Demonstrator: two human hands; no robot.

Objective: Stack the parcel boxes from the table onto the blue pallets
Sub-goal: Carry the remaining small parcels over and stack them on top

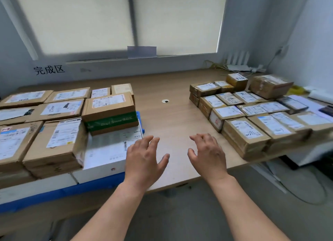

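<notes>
1. Your left hand (144, 157) and right hand (207, 155) both hang wide and empty, fingers spread, over the bare table (167, 118) in the lower middle of the frame. With nothing gripped, nothing can drop yet; the hazard starts with your next reach.
2. The left hand's fingers overlap the right edge of the white box (106, 150) in the picture; whether they touch it I cannot tell. A careless sweep there could nudge that box, which appears to lie at the pallet's edge.
3. On the white box rests the green-taped box (110, 112), covering only its far part. If you push a new parcel against it, it may slide out of line with the boxes at the left of the frame.
4. The parcels to be moved sit at the right of the frame, packed edge to edge in layers. The nearest parcel box (243, 134) sits by the table's near edge, atop another. If you pull it one-handed, its neighbours may drag along, or the lower one may slip off the table.
5. The blue pallet (36, 195) shows only as a strip at lower left and a corner beside the green-taped box. Little free room shows, so you will likely stack higher, and an uneven base could make that stack lean.
</notes>
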